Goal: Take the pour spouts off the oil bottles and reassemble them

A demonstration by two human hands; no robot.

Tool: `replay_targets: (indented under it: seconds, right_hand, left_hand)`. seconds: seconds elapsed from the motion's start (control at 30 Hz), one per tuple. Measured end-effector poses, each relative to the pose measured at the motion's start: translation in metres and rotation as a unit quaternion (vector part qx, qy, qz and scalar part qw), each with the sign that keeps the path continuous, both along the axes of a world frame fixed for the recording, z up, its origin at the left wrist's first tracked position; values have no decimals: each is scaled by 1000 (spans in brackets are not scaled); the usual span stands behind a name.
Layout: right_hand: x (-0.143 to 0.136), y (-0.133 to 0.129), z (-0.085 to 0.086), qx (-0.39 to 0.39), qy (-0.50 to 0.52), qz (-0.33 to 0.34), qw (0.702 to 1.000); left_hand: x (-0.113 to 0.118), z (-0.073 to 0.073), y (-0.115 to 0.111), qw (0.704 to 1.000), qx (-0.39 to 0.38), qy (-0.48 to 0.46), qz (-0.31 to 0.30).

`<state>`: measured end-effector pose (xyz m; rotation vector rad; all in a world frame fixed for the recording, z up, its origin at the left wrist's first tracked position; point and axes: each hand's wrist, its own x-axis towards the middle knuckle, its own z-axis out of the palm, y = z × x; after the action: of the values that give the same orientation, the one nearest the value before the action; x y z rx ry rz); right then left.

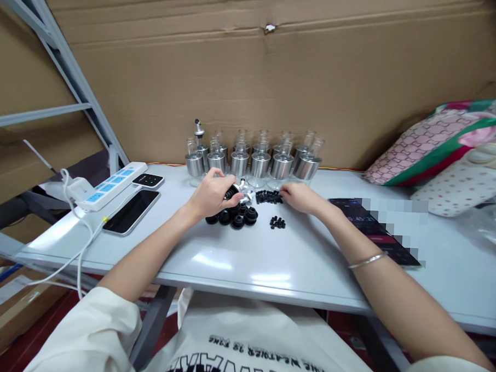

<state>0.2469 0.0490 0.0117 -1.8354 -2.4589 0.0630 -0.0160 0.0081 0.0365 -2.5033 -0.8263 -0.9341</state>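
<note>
My left hand (215,194) is closed around a pourer spout (232,192) with a black ribbed stopper; its metal end points right. Other shiny metal pieces (250,196) lie close by, partly hidden. Below that hand sits a cluster of black rubber stoppers (237,222). My right hand (300,198) has its fingers pinched at the right end of a pile of small black parts (268,197); anything between them is too small to tell. A smaller group of little black parts (277,223) lies nearer me.
Behind the hands stand rows of glass bottles with metal sleeves (239,165); one bears a pourer (199,131). A phone (132,211), small device (148,180) and power strip (115,185) lie left. A dark screen (369,229) and bags (457,187) are right. Cardboard (277,77) stands behind.
</note>
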Motion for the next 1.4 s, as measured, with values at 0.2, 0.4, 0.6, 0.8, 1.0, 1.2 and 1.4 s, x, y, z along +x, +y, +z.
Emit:
replay_targets:
  seconds: [0.2,0.4,0.6,0.8,1.0,1.2,1.4]
  right_hand:
    - [-4,-1,-4,5,-3,-14,1000]
    - [-5,-1,-5,15,4,-35,999]
    - [-4,-1,-4,21,11,-34,999]
    - [1,1,-3,21,15,-4,1000]
    - [1,3,-5,20,13,10,1000]
    - [-1,4,-8,17,8,17,1000]
    - [1,4,-6,12,11,27,999]
  left_hand:
    - [0,0,0,1000,3,-3,-7]
    - [0,2,-2,1000,-8,2,8]
    - [0,1,-1,1000,-18,3,7]
    - [-2,-1,0,999,-37,-1,13]
    - [-1,0,-1,999,-39,0,9]
    - [-1,0,-2,1000,-22,-10,-1]
    - [-1,0,-2,1000,-15,-7,0]
